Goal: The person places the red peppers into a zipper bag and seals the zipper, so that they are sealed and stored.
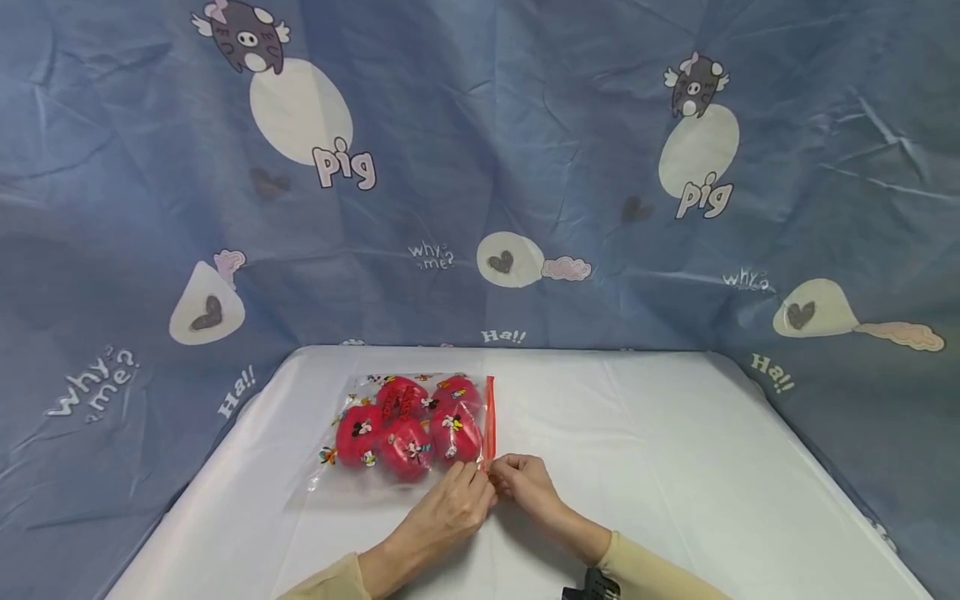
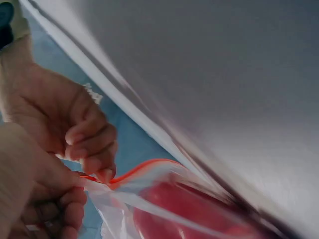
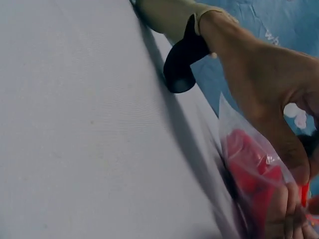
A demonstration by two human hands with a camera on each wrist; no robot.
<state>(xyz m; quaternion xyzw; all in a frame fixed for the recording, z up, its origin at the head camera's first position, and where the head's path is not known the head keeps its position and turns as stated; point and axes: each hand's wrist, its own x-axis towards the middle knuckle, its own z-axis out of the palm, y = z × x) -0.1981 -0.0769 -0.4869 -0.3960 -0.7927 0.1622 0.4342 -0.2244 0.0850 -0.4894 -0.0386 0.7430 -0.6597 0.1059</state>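
A clear zip bag [image 1: 322,487] with cartoon prints and a red zip strip [image 1: 491,417] along its right edge lies on the table. Inside it are several rounded red objects [image 1: 405,450]; their kind is hard to tell through the plastic. At the near end of the strip, the left hand [image 1: 453,504] pinches the bag's corner. Close beside it, the right hand [image 1: 528,486] pinches the same end, thumb and forefinger together. In the left wrist view both hands meet at the orange-red strip [image 2: 144,167], which bends upward. Fingers partly hide the corner.
A white-covered table [image 1: 637,433] extends under the bag and to its right. Behind and around it hangs a blue cloth [image 1: 450,167] with pig prints. A black device [image 1: 596,586] sits by the right sleeve at the near edge.
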